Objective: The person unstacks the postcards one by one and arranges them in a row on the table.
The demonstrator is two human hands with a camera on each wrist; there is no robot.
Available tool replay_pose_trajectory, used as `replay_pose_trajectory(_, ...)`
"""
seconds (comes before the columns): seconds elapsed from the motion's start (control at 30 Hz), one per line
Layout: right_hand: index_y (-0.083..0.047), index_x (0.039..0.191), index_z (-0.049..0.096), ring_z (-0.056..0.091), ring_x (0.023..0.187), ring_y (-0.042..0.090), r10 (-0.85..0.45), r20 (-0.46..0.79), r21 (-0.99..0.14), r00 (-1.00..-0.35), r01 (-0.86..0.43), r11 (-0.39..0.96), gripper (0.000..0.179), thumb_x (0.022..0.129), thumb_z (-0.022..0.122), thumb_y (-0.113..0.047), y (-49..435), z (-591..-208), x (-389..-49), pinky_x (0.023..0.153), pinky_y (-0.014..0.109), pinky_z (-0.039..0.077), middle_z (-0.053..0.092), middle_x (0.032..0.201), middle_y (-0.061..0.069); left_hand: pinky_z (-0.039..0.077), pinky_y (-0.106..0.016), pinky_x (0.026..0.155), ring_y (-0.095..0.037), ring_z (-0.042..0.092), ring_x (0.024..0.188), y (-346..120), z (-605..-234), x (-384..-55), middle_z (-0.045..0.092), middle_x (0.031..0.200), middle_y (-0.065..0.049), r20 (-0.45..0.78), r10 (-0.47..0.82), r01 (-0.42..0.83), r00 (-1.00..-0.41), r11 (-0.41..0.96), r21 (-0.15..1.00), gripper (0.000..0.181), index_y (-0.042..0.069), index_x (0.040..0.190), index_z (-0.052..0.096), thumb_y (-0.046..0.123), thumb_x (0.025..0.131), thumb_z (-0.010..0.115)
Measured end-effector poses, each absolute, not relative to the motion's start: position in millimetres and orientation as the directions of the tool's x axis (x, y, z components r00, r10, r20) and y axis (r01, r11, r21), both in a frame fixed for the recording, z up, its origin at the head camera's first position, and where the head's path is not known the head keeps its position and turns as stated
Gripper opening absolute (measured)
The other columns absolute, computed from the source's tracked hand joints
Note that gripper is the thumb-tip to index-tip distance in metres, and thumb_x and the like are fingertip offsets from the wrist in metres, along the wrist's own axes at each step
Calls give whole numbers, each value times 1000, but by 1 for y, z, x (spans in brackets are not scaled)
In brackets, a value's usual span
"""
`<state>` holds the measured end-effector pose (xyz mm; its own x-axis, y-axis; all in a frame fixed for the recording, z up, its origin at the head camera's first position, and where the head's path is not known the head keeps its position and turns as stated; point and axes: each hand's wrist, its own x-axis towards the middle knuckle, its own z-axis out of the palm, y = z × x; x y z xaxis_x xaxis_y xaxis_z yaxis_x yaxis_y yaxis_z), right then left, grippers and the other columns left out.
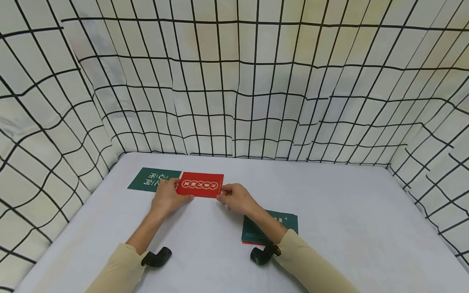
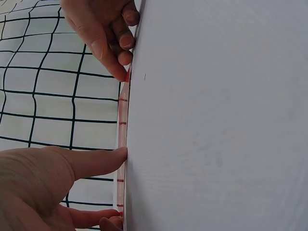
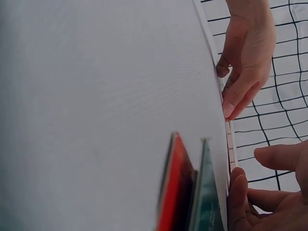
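Observation:
A red card (image 1: 199,184) printed with a row of light characters in rings lies on the white table, seen nearly edge-on in the wrist views. My left hand (image 1: 168,197) holds its left side, the thumb along the front edge and fingers at the left end. At the right edge, my right hand (image 1: 236,198) pinches the near corner between thumb and fingers. Left of the red card lies a green card (image 1: 148,179) with white characters, its right part covered by my left fingers. Under my right forearm is a stack of green cards (image 1: 256,232), with a red edge showing beneath.
The white table (image 1: 348,211) stretches to both sides and toward me. Black netting (image 1: 234,97) over pale sheeting rises along the back, left and right edges of the table. A black wrist device (image 1: 156,257) is worn at each cuff.

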<state>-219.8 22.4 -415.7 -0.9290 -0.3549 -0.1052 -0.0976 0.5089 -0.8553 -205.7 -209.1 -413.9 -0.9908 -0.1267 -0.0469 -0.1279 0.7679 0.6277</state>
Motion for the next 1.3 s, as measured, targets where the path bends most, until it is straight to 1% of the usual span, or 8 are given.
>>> replay_pose_trajectory(0.17, 3, 144, 58, 56, 68, 13, -347, -103, -856, -932, -95, 508, 52, 99, 70, -20, 23, -416, -220, 59, 21, 45, 65, 96, 6, 55, -61, 94, -48, 47, 124, -208, -413, -205, 44, 136, -35, -34, -124, -119, -992, 779, 616, 81, -14, 149, 42, 21, 87, 80)
replay_pose_trajectory(0.33, 2, 144, 58, 57, 70, 13, -345, -113, -859, -932, -82, 505, 53, 98, 71, -21, 24, -416, -219, 61, 22, 46, 65, 98, 6, 58, -62, 90, -47, 50, 122, -205, -413, -202, 46, 133, -34, 0, -138, -113, -990, 810, 575, 82, -12, 149, 43, 23, 85, 82)
replay_pose_trajectory(0.47, 0, 144, 58, 60, 72, 14, -347, -136, -865, -928, -59, 498, 53, 98, 72, -22, 27, -416, -219, 62, 21, 49, 65, 100, 6, 59, -62, 88, -47, 51, 122, -202, -412, -200, 47, 133, -34, 35, -151, -107, -988, 829, 549, 81, -12, 148, 45, 21, 85, 83)
replay_pose_trajectory(0.63, -2, 143, 59, 63, 73, 15, -362, -140, -873, -922, -57, 485, 53, 97, 73, -24, 33, -412, -218, 66, 23, 55, 67, 106, 9, 59, -60, 90, -44, 48, 125, -198, -411, -199, 47, 135, -31, 82, -136, -74, -987, 850, 521, 78, -9, 147, 48, 20, 84, 84)
replay_pose_trajectory(0.77, -6, 143, 59, 66, 77, 16, -380, -130, -873, -916, -76, 482, 52, 97, 73, -27, 40, -409, -216, 69, 27, 59, 67, 115, 11, 58, -58, 93, -43, 47, 127, -196, -411, -199, 47, 137, -28, 123, -100, -24, -987, 863, 505, 74, -5, 146, 52, 18, 84, 85)
replay_pose_trajectory(0.87, -8, 141, 61, 67, 82, 17, -391, -120, -870, -912, -93, 484, 49, 97, 72, -28, 46, -407, -214, 70, 28, 60, 67, 120, 11, 58, -57, 97, -42, 48, 129, -193, -412, -201, 47, 140, -27, 118, -72, -3, -990, 865, 502, 73, -2, 147, 53, 19, 85, 84)
replay_pose_trajectory(1.1, -11, 135, 64, 67, 98, 19, -389, -59, -858, -919, -152, 490, 42, 98, 72, -28, 59, -403, -209, 76, 32, 63, 68, 122, 10, 59, -55, 100, -40, 52, 130, -180, -412, -204, 53, 140, -23, 99, 25, 72, -995, 857, 510, 64, 1, 144, 58, 24, 89, 81)
replay_pose_trajectory(1.3, -12, 128, 68, 67, 110, 22, -375, 23, -821, -927, -231, 522, 33, 99, 72, -27, 72, -394, -202, 82, 31, 62, 70, 122, 5, 60, -51, 99, -35, 58, 129, -163, -407, -202, 58, 137, -15, 114, 131, 171, -985, 835, 522, 56, 9, 139, 64, 26, 89, 83)
